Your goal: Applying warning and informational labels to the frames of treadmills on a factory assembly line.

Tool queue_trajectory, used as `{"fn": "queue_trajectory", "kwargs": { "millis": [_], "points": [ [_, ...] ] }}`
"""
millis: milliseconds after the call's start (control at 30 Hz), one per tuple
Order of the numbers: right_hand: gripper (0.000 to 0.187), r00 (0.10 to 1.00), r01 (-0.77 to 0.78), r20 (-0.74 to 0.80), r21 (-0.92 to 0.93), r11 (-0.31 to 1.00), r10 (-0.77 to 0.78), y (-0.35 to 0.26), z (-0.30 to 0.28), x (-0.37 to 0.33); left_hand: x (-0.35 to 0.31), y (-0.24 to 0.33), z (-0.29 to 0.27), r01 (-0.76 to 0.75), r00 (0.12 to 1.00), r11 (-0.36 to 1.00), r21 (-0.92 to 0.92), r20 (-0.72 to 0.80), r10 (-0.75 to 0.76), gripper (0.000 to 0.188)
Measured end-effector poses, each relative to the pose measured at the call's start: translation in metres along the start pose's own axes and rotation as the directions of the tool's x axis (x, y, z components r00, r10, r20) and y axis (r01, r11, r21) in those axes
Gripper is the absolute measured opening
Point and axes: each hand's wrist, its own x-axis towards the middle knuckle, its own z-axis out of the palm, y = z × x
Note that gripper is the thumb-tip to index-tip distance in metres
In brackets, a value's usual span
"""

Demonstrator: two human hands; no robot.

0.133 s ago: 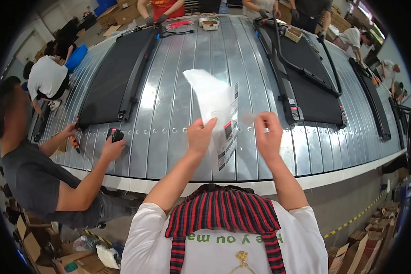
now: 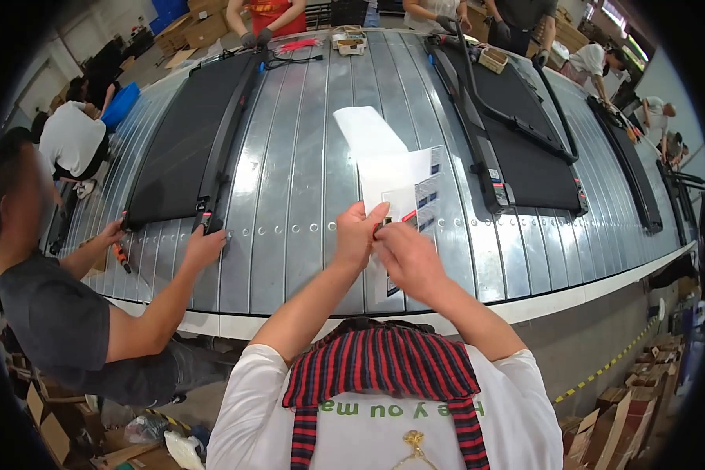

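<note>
A white sheet of labels [image 2: 399,174] is held upright over the metal table, its top curling away to the left. Printed dark, blue and red labels run down its right side. My left hand [image 2: 356,241] grips the sheet low on its left, thumb in front. My right hand [image 2: 410,260] is closed at the sheet's lower part, its fingertips meeting the left thumb beside a small dark label. Those fingers cover whatever they pinch there. Beyond the sheet, to the right, lies a black treadmill deck [image 2: 517,149] with a bent tube frame on it.
Another black treadmill deck [image 2: 184,141] lies left on the slatted metal table [image 2: 305,141]. At its near end a co-worker [image 2: 63,290] works with both hands, beside an orange-handled tool [image 2: 121,257]. Other people stand along the far side. Cardboard boxes [image 2: 619,415] are piled lower right.
My right hand, apart from the sheet before with a blurred pale bit at its fingertips, has come left onto the sheet beside my left thumb. The sheet has turned, showing more of its face.
</note>
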Motion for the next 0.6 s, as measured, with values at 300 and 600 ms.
{"fn": "queue_trajectory", "kwargs": {
  "millis": [300,600],
  "points": [
    [0.022,0.982,0.171,0.085,-0.045,0.984,-0.167,-0.005,-0.004,0.032,-0.002,0.027,-0.025,0.008,0.987,0.999,0.033,0.160,-0.013,0.023],
    [0.016,0.961,0.264,0.101,-0.074,0.962,-0.256,-0.011,0.003,0.003,-0.020,0.018,-0.033,-0.008,0.979,0.998,0.060,0.203,-0.004,0.019]
  ]
}}
